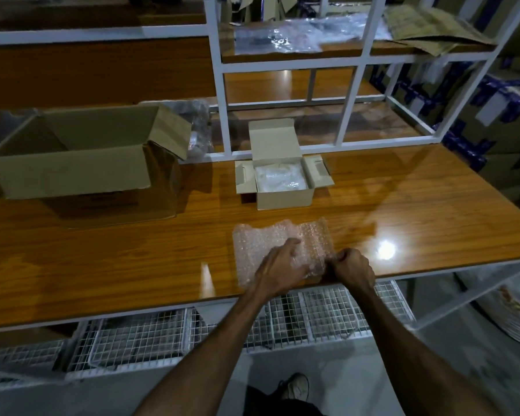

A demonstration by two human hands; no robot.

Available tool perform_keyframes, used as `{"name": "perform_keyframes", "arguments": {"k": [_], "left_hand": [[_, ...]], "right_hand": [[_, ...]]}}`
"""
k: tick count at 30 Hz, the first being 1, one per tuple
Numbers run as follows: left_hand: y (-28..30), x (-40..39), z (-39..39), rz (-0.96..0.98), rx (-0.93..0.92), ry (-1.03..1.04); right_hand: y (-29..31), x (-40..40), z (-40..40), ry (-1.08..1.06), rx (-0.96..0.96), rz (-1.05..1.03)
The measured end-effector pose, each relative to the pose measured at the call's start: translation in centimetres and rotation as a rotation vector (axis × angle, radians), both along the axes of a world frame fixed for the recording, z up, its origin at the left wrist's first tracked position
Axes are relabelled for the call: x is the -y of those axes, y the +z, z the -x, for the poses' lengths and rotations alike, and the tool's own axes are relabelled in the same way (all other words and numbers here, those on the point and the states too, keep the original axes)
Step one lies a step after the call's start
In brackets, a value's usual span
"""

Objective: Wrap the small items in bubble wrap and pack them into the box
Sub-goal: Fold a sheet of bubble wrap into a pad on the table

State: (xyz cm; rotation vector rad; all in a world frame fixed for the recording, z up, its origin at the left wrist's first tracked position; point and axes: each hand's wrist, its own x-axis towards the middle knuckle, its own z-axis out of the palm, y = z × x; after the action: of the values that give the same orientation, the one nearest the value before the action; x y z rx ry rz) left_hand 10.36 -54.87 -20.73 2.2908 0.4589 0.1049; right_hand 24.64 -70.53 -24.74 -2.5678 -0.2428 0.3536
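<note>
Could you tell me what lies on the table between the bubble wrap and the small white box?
Nothing: the head view shows bare table between the bubble wrap and the small white box.

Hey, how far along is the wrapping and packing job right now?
Done: the small white box stands open with something in plastic inside. In hand: the left hand presses the bubble wrap while the right hand grips its edge; no item shows through. Left: finishing this wrap and packing; the large cardboard box shows nothing inside.
</note>
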Motion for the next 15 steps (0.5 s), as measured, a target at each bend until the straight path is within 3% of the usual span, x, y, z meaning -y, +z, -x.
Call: {"name": "perform_keyframes", "arguments": {"k": [3,5,9,11,15], "left_hand": [[-1.3,-0.4,1.1,-0.333,0.117,0.124],[-2.4,-1.7,2.0,-0.450,0.138,0.232],[-4.4,-3.6,3.4,-0.460,-0.193,0.132],[-5.3,-3.9,3.9,-0.442,-0.260,0.094],[-5.8,-4.1,4.3,-0.503,-0.311,0.050]], "right_hand": [[0.0,0.1,-0.1,-0.009,-0.028,-0.015],[0.3,0.0,0.1,-0.010,-0.031,-0.012],[1.3,-1.8,2.0,0.033,0.297,0.018],[2.1,-4.1,3.8,0.137,0.442,-0.057],[2.0,-9.0,6.8,0.566,0.391,-0.108]]}}
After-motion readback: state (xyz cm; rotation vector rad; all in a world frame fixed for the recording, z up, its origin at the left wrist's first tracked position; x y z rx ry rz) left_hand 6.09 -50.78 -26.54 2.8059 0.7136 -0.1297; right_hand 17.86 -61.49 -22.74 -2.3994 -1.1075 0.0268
